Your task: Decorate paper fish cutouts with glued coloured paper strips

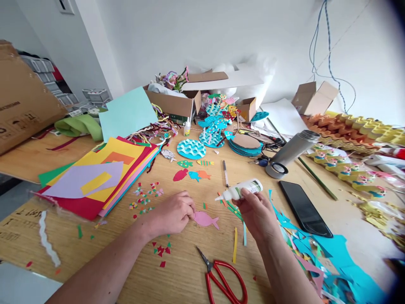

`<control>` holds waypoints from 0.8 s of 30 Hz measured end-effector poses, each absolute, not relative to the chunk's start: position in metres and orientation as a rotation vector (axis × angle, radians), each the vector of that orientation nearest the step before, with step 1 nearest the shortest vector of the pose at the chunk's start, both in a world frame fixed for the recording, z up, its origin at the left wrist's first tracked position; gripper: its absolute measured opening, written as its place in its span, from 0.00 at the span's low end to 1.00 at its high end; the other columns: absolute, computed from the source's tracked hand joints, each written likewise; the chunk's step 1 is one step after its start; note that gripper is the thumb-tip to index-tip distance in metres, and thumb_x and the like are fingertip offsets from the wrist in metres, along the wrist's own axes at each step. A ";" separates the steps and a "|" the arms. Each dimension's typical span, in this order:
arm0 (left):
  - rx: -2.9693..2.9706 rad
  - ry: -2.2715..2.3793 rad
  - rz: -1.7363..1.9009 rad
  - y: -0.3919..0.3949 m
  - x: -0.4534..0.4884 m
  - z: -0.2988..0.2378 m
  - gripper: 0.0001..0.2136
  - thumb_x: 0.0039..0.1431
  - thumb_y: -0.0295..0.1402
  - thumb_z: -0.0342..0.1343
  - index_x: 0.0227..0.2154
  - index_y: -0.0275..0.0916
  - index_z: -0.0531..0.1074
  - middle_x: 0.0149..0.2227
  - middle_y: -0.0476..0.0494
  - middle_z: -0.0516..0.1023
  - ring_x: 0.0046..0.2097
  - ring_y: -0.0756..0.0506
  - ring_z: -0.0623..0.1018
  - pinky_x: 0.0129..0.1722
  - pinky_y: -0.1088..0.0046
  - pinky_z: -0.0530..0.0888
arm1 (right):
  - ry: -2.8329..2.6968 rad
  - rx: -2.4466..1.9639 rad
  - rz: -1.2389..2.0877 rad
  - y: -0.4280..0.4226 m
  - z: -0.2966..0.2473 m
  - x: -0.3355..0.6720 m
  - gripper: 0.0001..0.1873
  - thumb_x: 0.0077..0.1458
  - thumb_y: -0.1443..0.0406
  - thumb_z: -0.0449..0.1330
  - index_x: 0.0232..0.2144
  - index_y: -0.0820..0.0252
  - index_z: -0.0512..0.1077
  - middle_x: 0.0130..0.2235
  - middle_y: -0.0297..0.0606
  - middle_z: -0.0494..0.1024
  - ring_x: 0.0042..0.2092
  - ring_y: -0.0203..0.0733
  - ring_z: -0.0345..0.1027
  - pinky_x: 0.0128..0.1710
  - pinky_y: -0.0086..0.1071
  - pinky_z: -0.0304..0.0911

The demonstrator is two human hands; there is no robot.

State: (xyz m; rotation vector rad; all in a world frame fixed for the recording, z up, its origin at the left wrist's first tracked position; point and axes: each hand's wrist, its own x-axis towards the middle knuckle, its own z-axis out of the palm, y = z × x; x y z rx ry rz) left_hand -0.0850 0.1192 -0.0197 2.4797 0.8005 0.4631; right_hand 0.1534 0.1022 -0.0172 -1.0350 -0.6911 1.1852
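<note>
My right hand (257, 211) is closed around a white glue bottle (243, 189), tilted so its nozzle points left, above the wooden table. The fingers of my left hand (174, 213) are pinched at the head end of a pink paper fish (206, 219) lying on the tabletop. Behind it lie a red paper fish (180, 175), a blue paper fish (194, 176), an orange one (204, 174) and a striped yellow one (205, 162). Small coloured paper bits are scattered around my left hand. Red-handled scissors (225, 280) rest between my forearms.
A stack of coloured paper (107, 173) lies at left. To the right are a black phone (305, 207), a metal flask (295, 147) and blue paper scraps (344, 253). A blue wavy disc (191, 149), a pen (225, 173) and a cardboard box (171, 102) stand or lie farther back.
</note>
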 end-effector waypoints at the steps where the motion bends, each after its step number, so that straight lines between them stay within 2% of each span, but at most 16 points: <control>1: 2.476 0.799 0.463 0.119 -0.085 -0.020 0.18 0.44 0.14 0.49 0.30 0.39 0.79 0.35 0.46 0.78 0.42 0.46 0.72 0.45 0.71 0.69 | -0.671 -1.017 1.185 0.103 -0.017 0.156 0.10 0.41 0.62 0.69 0.27 0.60 0.74 0.30 0.35 0.75 0.30 0.36 0.68 0.28 0.29 0.67; 8: 2.474 0.819 0.445 0.119 -0.085 -0.019 0.17 0.46 0.14 0.49 0.30 0.40 0.79 0.35 0.46 0.78 0.42 0.46 0.72 0.45 0.70 0.69 | -0.616 -0.919 1.141 0.108 -0.012 0.174 0.08 0.41 0.67 0.68 0.27 0.59 0.74 0.31 0.35 0.77 0.31 0.36 0.70 0.32 0.31 0.70; 12: 2.462 0.827 0.436 0.119 -0.085 -0.018 0.17 0.47 0.15 0.49 0.30 0.39 0.79 0.35 0.46 0.77 0.42 0.46 0.71 0.45 0.70 0.69 | -0.536 -0.906 1.121 0.108 -0.006 0.183 0.12 0.38 0.68 0.68 0.29 0.57 0.72 0.29 0.33 0.78 0.29 0.37 0.72 0.34 0.35 0.72; 15: 2.438 0.809 0.444 0.119 -0.085 -0.018 0.18 0.46 0.14 0.49 0.29 0.40 0.79 0.35 0.47 0.77 0.42 0.46 0.71 0.45 0.71 0.68 | -0.560 -0.958 1.086 0.110 -0.006 0.189 0.16 0.35 0.66 0.70 0.29 0.56 0.70 0.31 0.34 0.79 0.32 0.41 0.75 0.38 0.38 0.73; 18: 2.420 0.805 0.449 0.119 -0.085 -0.017 0.18 0.45 0.13 0.49 0.29 0.40 0.78 0.35 0.47 0.77 0.42 0.47 0.71 0.45 0.72 0.68 | -0.723 -1.201 0.893 0.111 -0.010 0.196 0.21 0.34 0.58 0.71 0.30 0.56 0.66 0.32 0.36 0.79 0.35 0.45 0.76 0.40 0.42 0.72; 20: 2.424 0.833 0.430 0.119 -0.085 -0.017 0.18 0.45 0.13 0.49 0.28 0.40 0.78 0.35 0.47 0.76 0.42 0.46 0.71 0.44 0.71 0.69 | -0.833 -1.397 0.734 0.112 -0.013 0.200 0.23 0.36 0.53 0.69 0.32 0.57 0.65 0.31 0.37 0.79 0.34 0.47 0.76 0.37 0.42 0.71; 24: 2.431 0.822 0.439 0.119 -0.086 -0.020 0.19 0.45 0.14 0.47 0.28 0.41 0.78 0.34 0.47 0.75 0.41 0.46 0.71 0.42 0.71 0.69 | -0.941 -1.651 0.511 0.120 -0.014 0.207 0.22 0.37 0.51 0.68 0.28 0.61 0.69 0.23 0.35 0.75 0.26 0.44 0.70 0.26 0.36 0.64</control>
